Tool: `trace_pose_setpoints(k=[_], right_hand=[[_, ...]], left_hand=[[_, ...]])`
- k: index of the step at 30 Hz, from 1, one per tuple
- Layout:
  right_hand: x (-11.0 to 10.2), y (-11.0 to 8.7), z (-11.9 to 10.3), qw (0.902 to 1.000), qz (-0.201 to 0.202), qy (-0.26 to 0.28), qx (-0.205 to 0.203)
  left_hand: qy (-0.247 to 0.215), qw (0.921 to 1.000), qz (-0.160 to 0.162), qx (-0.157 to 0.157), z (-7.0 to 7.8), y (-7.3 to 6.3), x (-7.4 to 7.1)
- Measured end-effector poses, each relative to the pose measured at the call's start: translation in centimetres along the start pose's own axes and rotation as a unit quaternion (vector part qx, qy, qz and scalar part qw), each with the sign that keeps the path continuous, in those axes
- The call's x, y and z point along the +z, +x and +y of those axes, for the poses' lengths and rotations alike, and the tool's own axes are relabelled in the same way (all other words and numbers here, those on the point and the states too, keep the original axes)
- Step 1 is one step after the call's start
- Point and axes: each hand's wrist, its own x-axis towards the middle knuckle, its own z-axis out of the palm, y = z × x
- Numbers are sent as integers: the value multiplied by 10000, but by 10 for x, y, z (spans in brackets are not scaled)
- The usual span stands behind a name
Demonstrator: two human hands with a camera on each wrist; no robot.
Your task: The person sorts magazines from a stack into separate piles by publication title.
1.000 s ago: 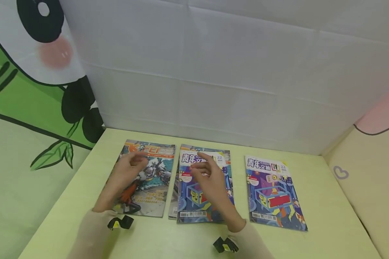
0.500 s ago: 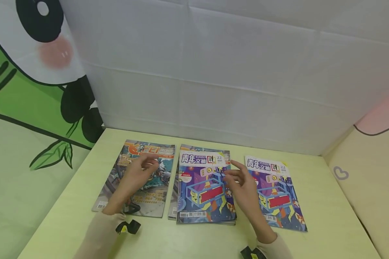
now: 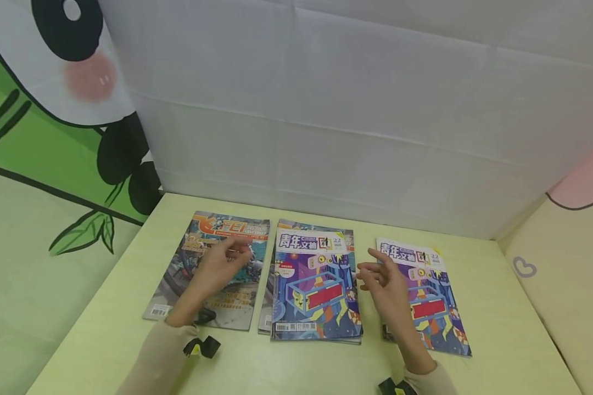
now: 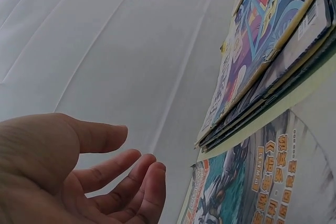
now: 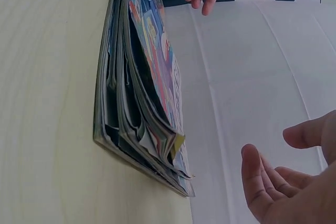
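Note:
My left hand (image 3: 219,267) hovers over a magazine (image 3: 229,310) with an orange title and a grey mechanical picture, at the left of the table. Its fingers are loosely bent, with nothing between them. In the middle lies a small stack whose top is a purple-blue magazine (image 3: 316,296); edges of other magazines stick out beneath it. My right hand (image 3: 387,285) is in the air just right of that stack, loosely curved and holding nothing. It partly covers a second purple-blue magazine (image 3: 442,315) on the right. The right wrist view shows the stack's layered page edges (image 5: 126,103).
The magazines lie on a pale yellow table (image 3: 281,365). Behind it hangs a white cloth (image 3: 326,137). A wall with a green cartoon print (image 3: 54,137) stands at left, and a cream side panel (image 3: 568,274) at right.
My right hand has moved right, from over the middle stack to beside it and over the right magazine's edge. My left hand has drifted a little right. The magazines stay in place.

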Motion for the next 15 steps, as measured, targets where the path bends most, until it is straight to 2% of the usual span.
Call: trace_pose_setpoints(k=[4, 7, 12, 15], right_hand=[[2, 2, 5, 9998, 77, -177, 52], [3, 4, 11, 9993, 133, -339, 124], [4, 7, 22, 9974, 19, -570, 439], [5, 9, 28, 9957, -41, -748, 554]], left_hand=[[46, 9999, -89, 48, 1, -1, 5], [71, 9996, -273, 29, 0, -1, 10], [-99, 9982, -584, -34, -5, -1, 23], [-122, 9980, -609, -109, -7, 0, 31]])
